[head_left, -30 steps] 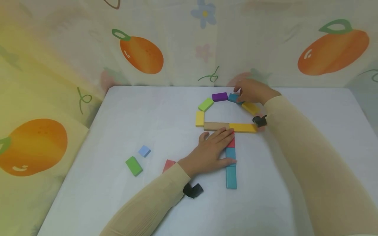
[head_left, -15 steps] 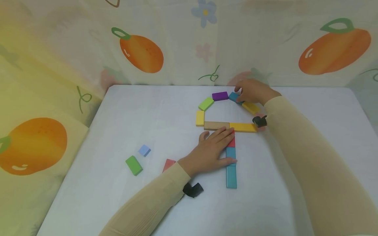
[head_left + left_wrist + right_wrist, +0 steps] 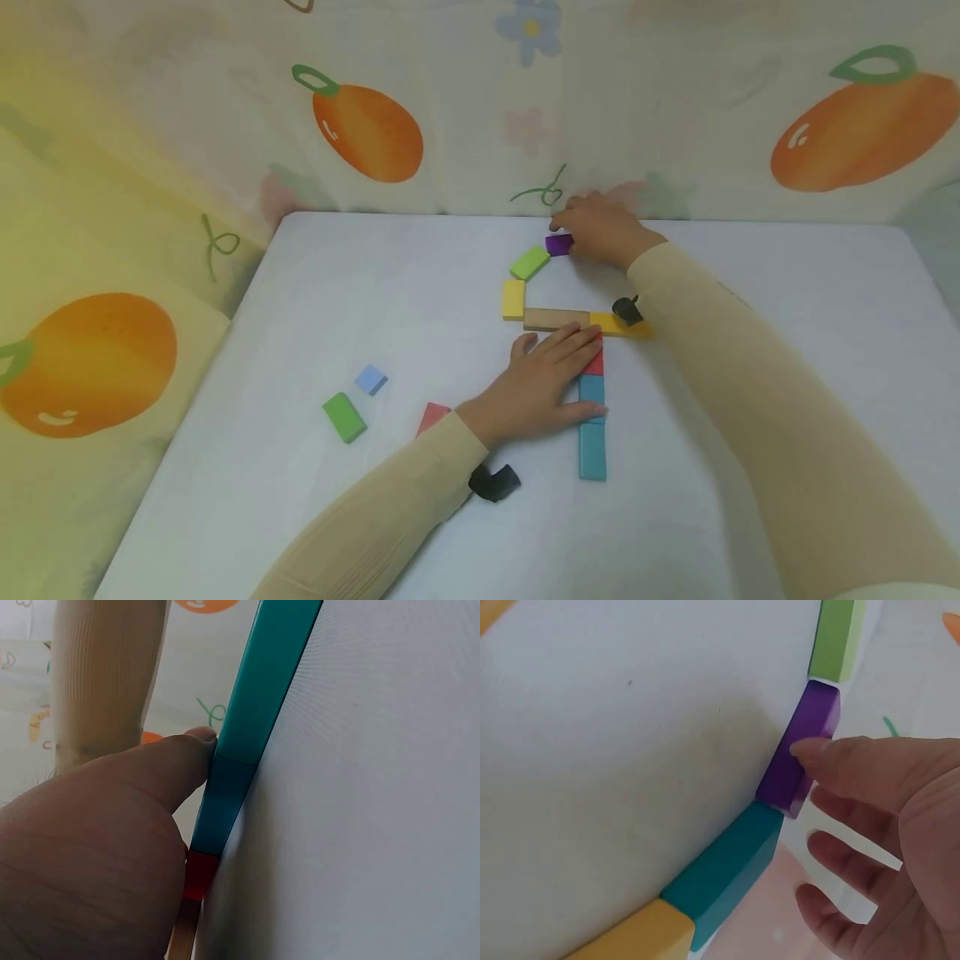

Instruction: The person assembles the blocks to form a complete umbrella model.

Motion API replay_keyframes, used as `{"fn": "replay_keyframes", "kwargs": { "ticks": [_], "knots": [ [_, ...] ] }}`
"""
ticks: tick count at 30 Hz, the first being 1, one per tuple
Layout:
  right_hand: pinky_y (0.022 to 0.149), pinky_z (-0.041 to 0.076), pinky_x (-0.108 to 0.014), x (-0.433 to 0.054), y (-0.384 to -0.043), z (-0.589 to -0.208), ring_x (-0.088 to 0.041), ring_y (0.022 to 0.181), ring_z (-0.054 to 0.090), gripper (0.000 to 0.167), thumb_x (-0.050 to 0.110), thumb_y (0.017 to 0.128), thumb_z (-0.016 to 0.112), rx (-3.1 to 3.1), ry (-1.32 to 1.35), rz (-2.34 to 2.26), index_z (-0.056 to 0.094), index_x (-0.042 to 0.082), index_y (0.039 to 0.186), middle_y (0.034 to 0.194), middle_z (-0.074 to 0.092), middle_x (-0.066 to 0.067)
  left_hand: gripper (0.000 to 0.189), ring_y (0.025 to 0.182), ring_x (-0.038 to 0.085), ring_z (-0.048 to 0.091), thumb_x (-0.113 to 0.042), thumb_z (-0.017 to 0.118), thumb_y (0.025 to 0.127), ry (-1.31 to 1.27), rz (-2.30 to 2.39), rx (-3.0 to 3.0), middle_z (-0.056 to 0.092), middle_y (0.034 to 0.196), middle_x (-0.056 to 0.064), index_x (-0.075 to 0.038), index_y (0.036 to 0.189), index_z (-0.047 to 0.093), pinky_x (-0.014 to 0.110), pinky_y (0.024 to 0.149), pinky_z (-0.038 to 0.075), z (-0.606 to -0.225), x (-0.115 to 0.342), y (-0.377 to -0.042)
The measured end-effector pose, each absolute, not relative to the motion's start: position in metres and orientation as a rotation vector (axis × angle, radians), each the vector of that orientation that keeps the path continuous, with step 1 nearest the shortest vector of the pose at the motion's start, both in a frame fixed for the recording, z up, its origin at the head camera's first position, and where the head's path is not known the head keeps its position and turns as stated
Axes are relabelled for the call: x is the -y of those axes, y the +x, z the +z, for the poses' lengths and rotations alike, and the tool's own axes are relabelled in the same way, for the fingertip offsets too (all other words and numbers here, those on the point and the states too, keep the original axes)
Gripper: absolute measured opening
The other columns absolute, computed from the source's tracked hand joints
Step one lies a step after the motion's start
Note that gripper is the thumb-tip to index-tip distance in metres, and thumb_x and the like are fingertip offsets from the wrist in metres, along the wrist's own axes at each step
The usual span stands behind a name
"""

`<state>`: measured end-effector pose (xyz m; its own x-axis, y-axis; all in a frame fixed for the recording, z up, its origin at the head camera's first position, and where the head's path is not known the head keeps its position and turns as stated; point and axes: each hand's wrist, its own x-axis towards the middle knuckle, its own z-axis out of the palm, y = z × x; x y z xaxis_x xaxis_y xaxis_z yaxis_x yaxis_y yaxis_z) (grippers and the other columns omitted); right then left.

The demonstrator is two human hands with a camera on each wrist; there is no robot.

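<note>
My right hand [image 3: 607,233] is at the far side of the table, thumb and fingers on either side of a purple block [image 3: 784,776], pinching it. This block lies in a curved row between a lime-green block [image 3: 530,263] and a teal-blue block [image 3: 727,862], beyond which comes a yellow-orange block [image 3: 641,934]. In the head view my right hand hides these last two. My left hand [image 3: 525,396] rests, fingers extended, on a straight column of red [image 3: 595,362], blue [image 3: 592,393] and teal [image 3: 592,452] blocks. Its thumb touches the column in the left wrist view.
A tan block [image 3: 553,319] and an orange-yellow block [image 3: 613,323] form a crossbar above the column, with a yellow block [image 3: 513,300] at its left end. A green block [image 3: 345,417], a small blue block [image 3: 371,380] and a partly covered pink-red block [image 3: 432,416] lie loose on the left.
My right hand has moved left along the curved row, from the blue block to the purple one. My left hand has stayed on the column. The head view has shifted slightly.
</note>
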<state>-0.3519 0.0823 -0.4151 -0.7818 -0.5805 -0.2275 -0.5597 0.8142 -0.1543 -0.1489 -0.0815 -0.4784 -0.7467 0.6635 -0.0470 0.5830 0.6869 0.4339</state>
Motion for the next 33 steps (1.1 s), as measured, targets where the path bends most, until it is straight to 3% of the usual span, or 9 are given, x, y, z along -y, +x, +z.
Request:
{"fn": "replay_keyframes", "kwargs": {
  "ticks": [6,14,24,33],
  "knots": [
    [0.11,0.043,-0.067,-0.0835,-0.3508,-0.4203,-0.044,0.129,0.054,0.038,0.003,0.108,0.063,-2.743,-0.843,-0.128,0.071,0.01,0.144,0.138,0.065,-0.022,0.091,0.164,0.01,-0.002,-0.071,0.055,0.104,1.019,0.578,-2.698,0.017,0.18,-0.007,-0.02,0.175,0.028,0.065,0.125,0.016,-0.4789,0.0787,-0.1487],
    [0.11,0.042,-0.07,-0.0822,-0.3464,-0.4197,-0.045,0.133,0.054,0.038,0.002,0.109,0.061,-2.737,-0.845,-0.135,0.071,0.01,0.144,0.139,0.065,-0.022,0.091,0.164,0.012,-0.001,-0.07,0.057,0.104,1.016,0.561,-2.703,0.018,0.18,-0.006,-0.019,0.174,0.029,0.065,0.124,0.017,-0.4786,0.079,-0.1479],
    [0.113,0.039,-0.07,-0.0792,-0.3493,-0.4162,-0.045,0.138,0.052,0.044,0.006,0.106,0.071,-2.724,-0.834,-0.154,0.066,0.009,0.149,0.145,0.061,-0.022,0.091,0.164,0.012,0.0,-0.07,0.057,0.104,1.015,0.562,-2.713,0.019,0.18,-0.005,-0.019,0.174,0.03,0.065,0.124,0.017,-0.4799,0.0809,-0.1509],
    [0.112,0.042,-0.066,-0.0833,-0.3501,-0.426,-0.043,0.13,0.056,0.036,0.006,0.106,0.071,-2.739,-0.868,-0.144,0.072,0.007,0.141,0.135,0.066,-0.021,0.09,0.165,0.012,0.0,-0.068,0.06,0.104,1.018,0.596,-2.702,0.018,0.18,-0.005,-0.018,0.174,0.031,0.066,0.124,0.016,-0.4837,0.0806,-0.151]
  ]
}}
